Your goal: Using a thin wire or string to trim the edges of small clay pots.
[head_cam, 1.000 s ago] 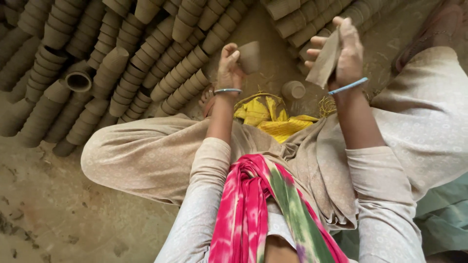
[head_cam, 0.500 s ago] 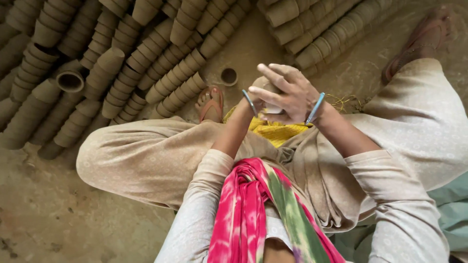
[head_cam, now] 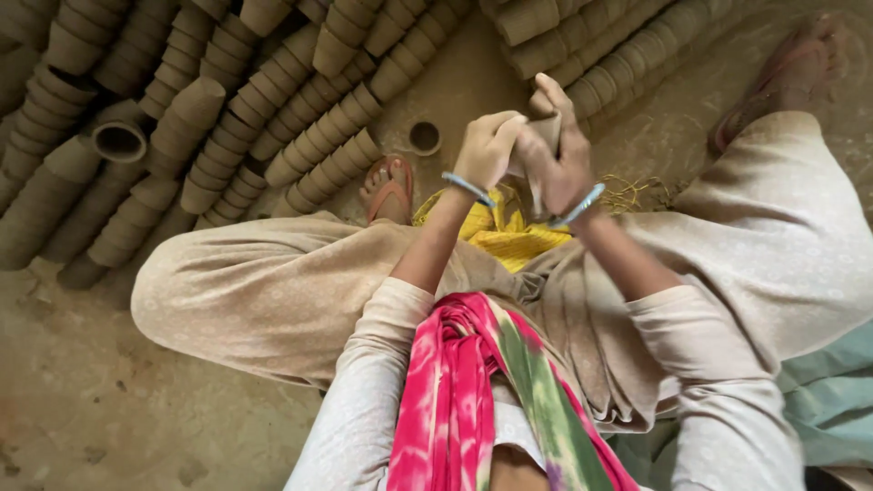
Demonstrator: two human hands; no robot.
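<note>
- Left hand [head_cam: 486, 150] and right hand [head_cam: 555, 155] meet chest-high above the yellow cloth [head_cam: 496, 232], fingers curled shut around a small clay cup [head_cam: 546, 132], mostly hidden.
- Judgement: light, even grip; the unfired rim would dent easily.
- One loose cup [head_cam: 424, 137] lies on the dirt floor [head_cam: 109, 409] beside the stacked cups [head_cam: 318, 173].

**No packaging or signage in view**

No package, label, sign or screen shows anywhere in this view. Nothing boxed, wrapped, tagged or printed lies on the earthen floor, among the rows of stacked clay cups, or in the person's lap.
</note>
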